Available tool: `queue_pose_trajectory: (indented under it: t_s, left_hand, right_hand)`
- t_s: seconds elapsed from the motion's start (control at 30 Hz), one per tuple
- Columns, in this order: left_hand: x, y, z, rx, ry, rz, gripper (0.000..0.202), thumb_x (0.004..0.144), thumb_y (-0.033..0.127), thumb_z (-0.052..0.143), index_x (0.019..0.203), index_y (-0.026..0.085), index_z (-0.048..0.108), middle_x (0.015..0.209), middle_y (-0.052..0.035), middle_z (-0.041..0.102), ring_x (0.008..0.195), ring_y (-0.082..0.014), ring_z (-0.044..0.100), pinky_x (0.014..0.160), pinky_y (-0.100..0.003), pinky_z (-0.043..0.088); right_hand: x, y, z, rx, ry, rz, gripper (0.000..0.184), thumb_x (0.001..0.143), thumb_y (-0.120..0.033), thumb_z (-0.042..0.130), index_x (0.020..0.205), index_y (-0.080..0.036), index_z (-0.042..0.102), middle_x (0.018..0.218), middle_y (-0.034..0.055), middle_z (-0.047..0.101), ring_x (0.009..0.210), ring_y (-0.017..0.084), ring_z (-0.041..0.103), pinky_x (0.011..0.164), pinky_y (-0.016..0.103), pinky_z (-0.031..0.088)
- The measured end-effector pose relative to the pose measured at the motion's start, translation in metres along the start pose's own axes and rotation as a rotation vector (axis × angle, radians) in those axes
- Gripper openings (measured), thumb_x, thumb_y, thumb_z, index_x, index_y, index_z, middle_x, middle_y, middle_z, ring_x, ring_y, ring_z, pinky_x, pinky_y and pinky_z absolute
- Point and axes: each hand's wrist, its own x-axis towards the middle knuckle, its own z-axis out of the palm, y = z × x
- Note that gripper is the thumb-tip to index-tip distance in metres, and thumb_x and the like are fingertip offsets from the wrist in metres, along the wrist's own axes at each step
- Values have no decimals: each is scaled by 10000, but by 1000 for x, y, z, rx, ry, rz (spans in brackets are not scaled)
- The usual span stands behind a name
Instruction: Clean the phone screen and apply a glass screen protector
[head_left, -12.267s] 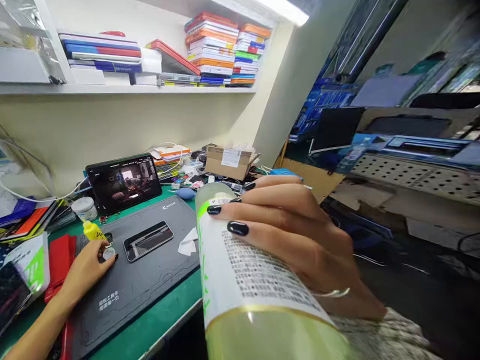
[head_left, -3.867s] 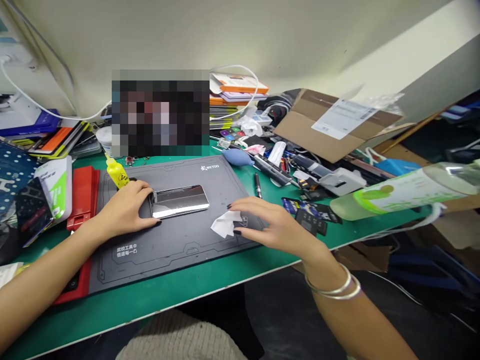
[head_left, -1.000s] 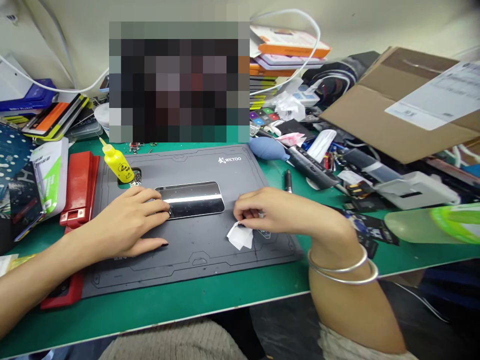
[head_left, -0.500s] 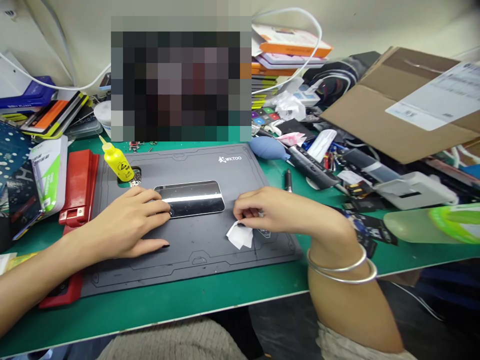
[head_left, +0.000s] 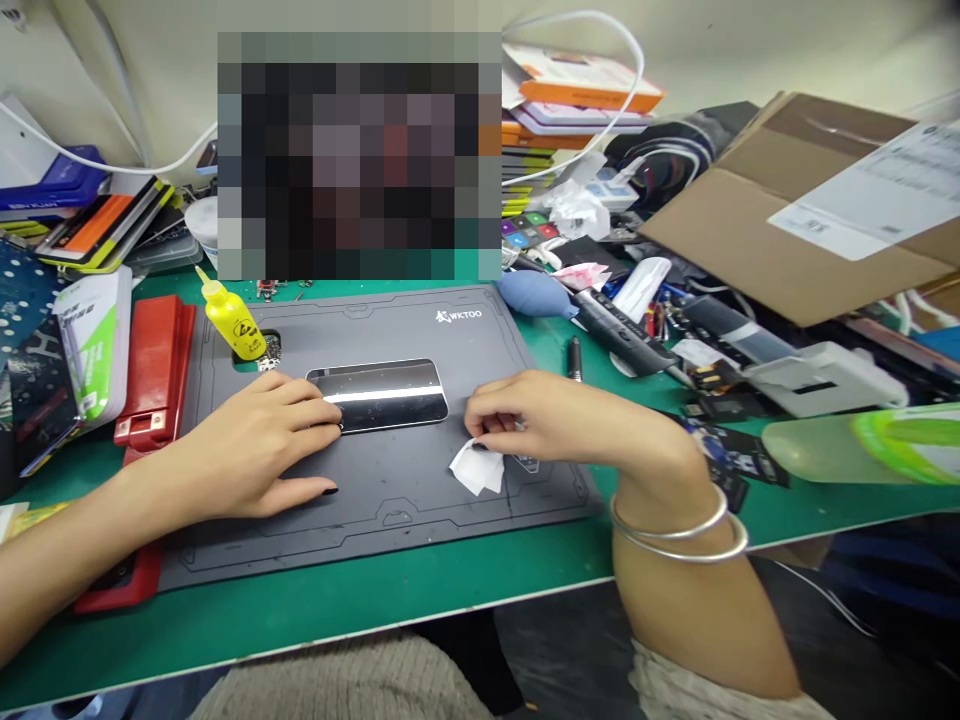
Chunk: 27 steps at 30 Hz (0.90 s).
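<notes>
Left grip (head_left: 255,440) open on a phone (head_left: 390,395), right grip (head_left: 540,415) pinching a wipe (head_left: 477,470) — yellow squeeze bottle (head_left: 234,325) upright

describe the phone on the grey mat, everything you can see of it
The smartphone is a slim dark slab with rounded corners and a glossy, glass-like face that reflects a bright white streak; no screen image shows. It lies flat on the grey WKTOO mat, its long side running left to right. The fingertips of the left hand touch its left end.

White "WKTOO" brand on grey work mat (head_left: 390,335); cardboard box label (head_left: 855,190) too blurred to read.
</notes>
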Motion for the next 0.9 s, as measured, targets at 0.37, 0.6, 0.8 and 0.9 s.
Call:
queue_pose_trajectory:
  t_s: [0.37,0.6,0.8,0.9]
  left_hand:
    - [-1,1,-1,-11,-2,-6,327,990,432,556,1010,144,709,1077,-81,745,976,-266,626,843,-411,419]
    - [-3,0,-2,17,16,-2,321,983,435,571,963,151,718,1032,-74,742,935,-254,624,825,-398,404]
    - [-2,-1,-2,23,30,-1,338,998,421,545,872,158,715,890,-53,720,840,-226,599,799,-386,394]
    - [-2,-1,-3,28,23,-7,340,994,417,550,822,169,706,809,-43,690,789,-209,576,779,-374,388]
  right_hand:
    - [0,2,1,6,6,-12,142,857,-212,511,744,-211,596,747,-1,656,613,117,529,577,266,354]
    - [0,2,1,14,9,-18,137,861,-214,519,746,-216,594,738,-7,654,605,116,524,576,262,358]
    - [0,2,0,15,1,-15,133,862,-211,523,751,-213,594,746,-7,655,610,115,527,582,263,362]
    - [0,2,0,13,5,-21,135,865,-220,518,753,-212,594,747,-3,655,611,116,527,585,261,364]
